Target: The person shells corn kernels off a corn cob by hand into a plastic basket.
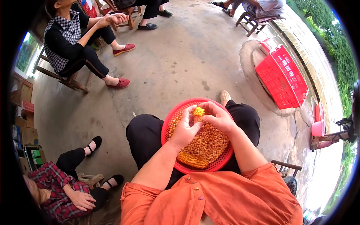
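Observation:
A partly stripped corn cob (198, 112) is held upright between both hands, its yellow tip pointing away from me. My left hand (184, 128) wraps its fingers and thumb round the cob's left side. On the other side, my right hand (219, 119) closes on the cob, thumb pressed against it. Beneath them, a round red plastic basket (226, 159) rests on my lap. Loose corn kernels (208, 144) cover much of its bottom. One ear of corn (192, 159), full of kernels, lies in the basket near my body.
Red plastic crates (281, 77) stand on the concrete floor at the right, with a pink bucket (318, 128) beyond. One seated person (71, 41) is at upper left, another (67, 187) at lower left. More people sit at the back. Boxes (28, 127) line the left side.

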The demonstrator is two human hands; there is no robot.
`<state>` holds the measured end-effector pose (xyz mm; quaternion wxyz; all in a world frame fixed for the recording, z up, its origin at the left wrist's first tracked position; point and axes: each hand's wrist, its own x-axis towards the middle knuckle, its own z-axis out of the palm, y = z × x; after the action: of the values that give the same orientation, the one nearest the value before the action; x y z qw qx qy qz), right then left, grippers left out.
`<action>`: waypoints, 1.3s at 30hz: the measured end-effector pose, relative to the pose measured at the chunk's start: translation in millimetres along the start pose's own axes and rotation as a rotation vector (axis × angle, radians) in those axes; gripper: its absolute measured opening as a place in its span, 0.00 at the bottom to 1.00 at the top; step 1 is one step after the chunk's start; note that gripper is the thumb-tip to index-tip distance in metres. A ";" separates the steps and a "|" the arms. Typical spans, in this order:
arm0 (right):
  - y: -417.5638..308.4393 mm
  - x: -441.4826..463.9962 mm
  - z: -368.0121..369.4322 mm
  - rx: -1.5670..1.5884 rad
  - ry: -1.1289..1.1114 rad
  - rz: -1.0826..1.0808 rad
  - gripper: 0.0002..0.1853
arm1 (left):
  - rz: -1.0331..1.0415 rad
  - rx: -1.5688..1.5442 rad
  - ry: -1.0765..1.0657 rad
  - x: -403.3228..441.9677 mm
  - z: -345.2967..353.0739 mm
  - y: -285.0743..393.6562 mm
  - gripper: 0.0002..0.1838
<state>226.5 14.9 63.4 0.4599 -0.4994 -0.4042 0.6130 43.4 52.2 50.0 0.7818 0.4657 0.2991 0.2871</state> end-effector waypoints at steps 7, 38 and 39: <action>-2.8 1.0 4.4 -0.031 0.055 0.022 0.21 | 0.228 0.313 -0.019 4.6 -5.4 -20.5 0.30; 3.9 1.3 4.7 0.093 0.091 0.038 0.19 | 0.177 0.346 -0.048 0.4 -1.5 -17.1 0.32; 2.5 1.3 4.3 0.116 0.080 0.043 0.20 | 0.151 0.264 -0.063 1.0 -1.2 -17.3 0.32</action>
<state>221.7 15.4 61.4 0.4905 -0.5047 -0.3385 0.6246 46.2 46.6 33.8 0.6990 0.5944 0.2738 0.2883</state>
